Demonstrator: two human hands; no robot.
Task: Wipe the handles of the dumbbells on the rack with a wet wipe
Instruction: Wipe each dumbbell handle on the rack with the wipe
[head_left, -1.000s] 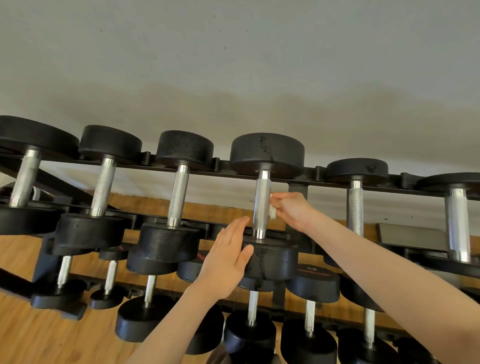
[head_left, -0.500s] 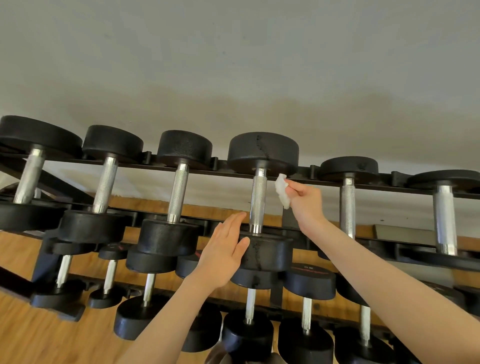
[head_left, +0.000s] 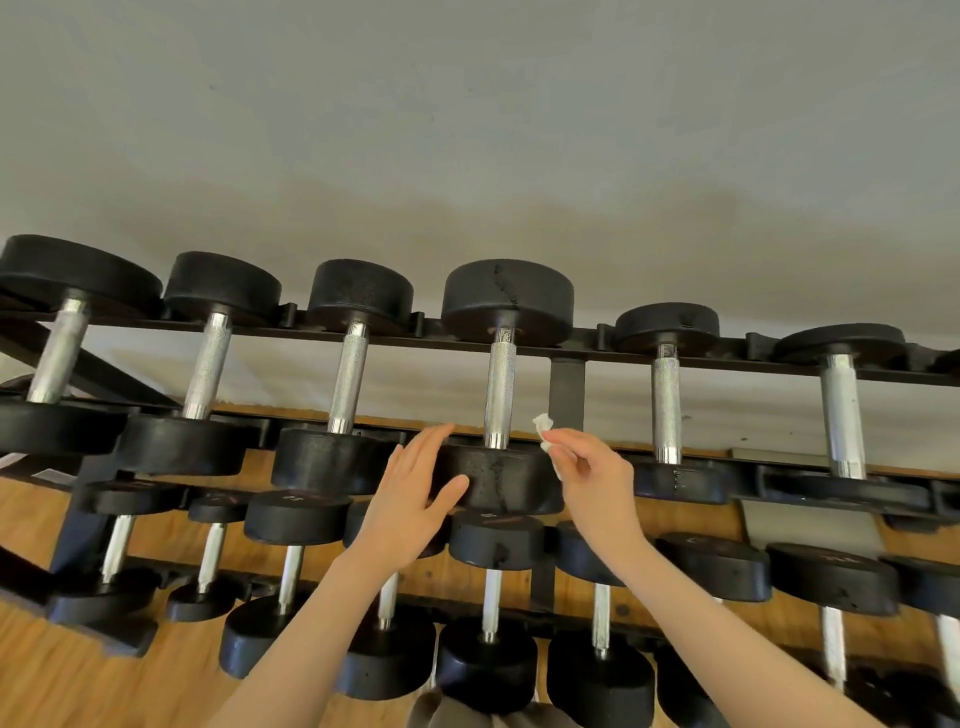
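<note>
Black dumbbells with knurled steel handles stand in rows on a black rack (head_left: 566, 395). The middle top-row dumbbell has its handle (head_left: 500, 395) bare between two black heads. My left hand (head_left: 415, 499) lies with straight fingers against the near head (head_left: 498, 483) of that dumbbell. My right hand (head_left: 592, 478) pinches a small white wet wipe (head_left: 544, 434) just right of the handle's lower end, apart from it. More handles stand to either side, such as one further left (head_left: 349, 382) and one further right (head_left: 666, 410).
Lower tiers hold several smaller black dumbbells (head_left: 493, 540). A grey wall (head_left: 467, 130) rises behind the rack. Wooden floor (head_left: 62, 675) shows below and between the tiers. A vertical rack post stands just right of the middle handle.
My right hand, which held the wipe at the handle a second ago, has drawn off it to the right and dropped to the handle's lower end. My left hand has hardly moved.
</note>
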